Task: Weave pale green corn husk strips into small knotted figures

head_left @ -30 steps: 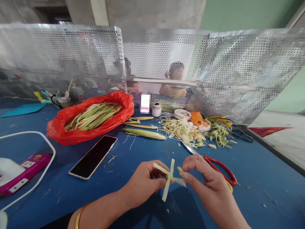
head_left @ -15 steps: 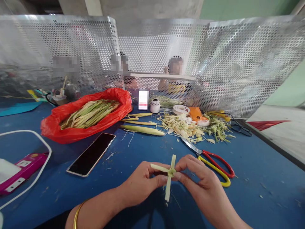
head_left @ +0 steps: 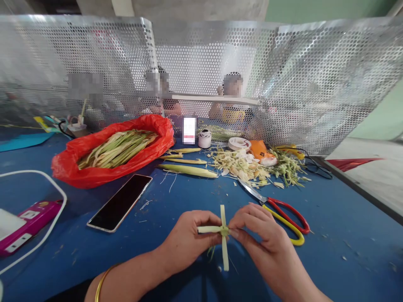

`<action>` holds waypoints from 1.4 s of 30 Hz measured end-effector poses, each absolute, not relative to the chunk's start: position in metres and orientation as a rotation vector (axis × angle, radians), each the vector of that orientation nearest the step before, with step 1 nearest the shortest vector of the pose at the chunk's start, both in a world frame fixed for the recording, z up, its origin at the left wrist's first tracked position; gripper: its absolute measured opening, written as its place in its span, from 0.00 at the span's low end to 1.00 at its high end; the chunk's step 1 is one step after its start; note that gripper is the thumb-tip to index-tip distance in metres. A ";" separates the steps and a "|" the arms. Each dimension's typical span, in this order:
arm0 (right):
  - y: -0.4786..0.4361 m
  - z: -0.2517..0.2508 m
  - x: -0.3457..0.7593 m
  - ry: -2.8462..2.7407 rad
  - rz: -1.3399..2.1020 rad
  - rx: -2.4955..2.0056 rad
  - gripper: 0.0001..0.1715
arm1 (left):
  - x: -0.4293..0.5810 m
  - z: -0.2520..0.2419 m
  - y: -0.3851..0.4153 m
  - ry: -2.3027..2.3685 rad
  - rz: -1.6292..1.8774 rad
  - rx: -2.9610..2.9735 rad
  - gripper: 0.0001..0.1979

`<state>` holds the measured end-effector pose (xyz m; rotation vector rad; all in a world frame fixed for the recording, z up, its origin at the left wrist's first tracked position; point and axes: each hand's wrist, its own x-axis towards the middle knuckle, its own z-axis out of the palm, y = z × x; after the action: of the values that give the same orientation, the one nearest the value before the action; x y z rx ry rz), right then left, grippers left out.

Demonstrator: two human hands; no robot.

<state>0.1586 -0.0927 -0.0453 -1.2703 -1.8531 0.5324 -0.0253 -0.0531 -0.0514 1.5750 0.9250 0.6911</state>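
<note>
Between my hands is a small pale-green woven piece of leaf strips [head_left: 224, 230], with flat ends sticking out to the top, bottom and left. My left hand [head_left: 192, 235] pinches it at the left, thumb and fingers closed around its left side. With thumb and forefinger, my right hand [head_left: 260, 235] grips its right edge; the strip end there is hidden by the fingertips. Scissors [head_left: 277, 209] with one red and one yellow handle lie just beyond my right hand. A long yellow-green husk leaf [head_left: 189, 170] rests farther off on the blue table [head_left: 176, 197].
A red plastic bag [head_left: 110, 174] of leaf strips stands at the left, with a phone [head_left: 120, 203] in front. A magenta power strip [head_left: 28, 224] and white cable are at far left. Leaf scraps [head_left: 239, 163], tape [head_left: 239, 144] and thread [head_left: 204, 139] lie before a perforated screen [head_left: 201, 63]; people sit behind it.
The woven piece has turned slightly, so its strips now stand nearly upright and level. My left fingers have shifted a little around it; both hands keep their grip.
</note>
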 end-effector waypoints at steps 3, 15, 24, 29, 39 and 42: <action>-0.093 -0.045 0.158 -1.798 0.608 -1.307 0.08 | -0.025 -0.051 -0.053 0.957 0.692 1.517 0.10; -0.097 -0.037 0.154 -1.604 0.956 -1.390 0.10 | -0.030 -0.049 -0.053 0.793 0.478 1.355 0.13; -0.098 -0.040 0.152 -1.505 1.078 -1.386 0.08 | -0.031 -0.050 -0.049 0.796 0.464 1.375 0.11; -0.095 -0.049 0.148 -1.416 1.057 -1.406 0.07 | -0.029 -0.054 -0.051 0.905 0.501 1.361 0.14; -0.099 -0.045 0.145 -1.543 0.933 -1.367 0.11 | -0.025 -0.057 -0.056 0.913 0.664 1.184 0.10; -0.099 -0.041 0.147 -1.669 0.886 -1.301 0.12 | -0.024 -0.055 -0.055 0.921 0.698 1.178 0.08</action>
<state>0.1472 -0.0993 -0.0414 -1.3009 -1.6692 0.8864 -0.0240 -0.0551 -0.0545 1.1778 0.9206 0.6980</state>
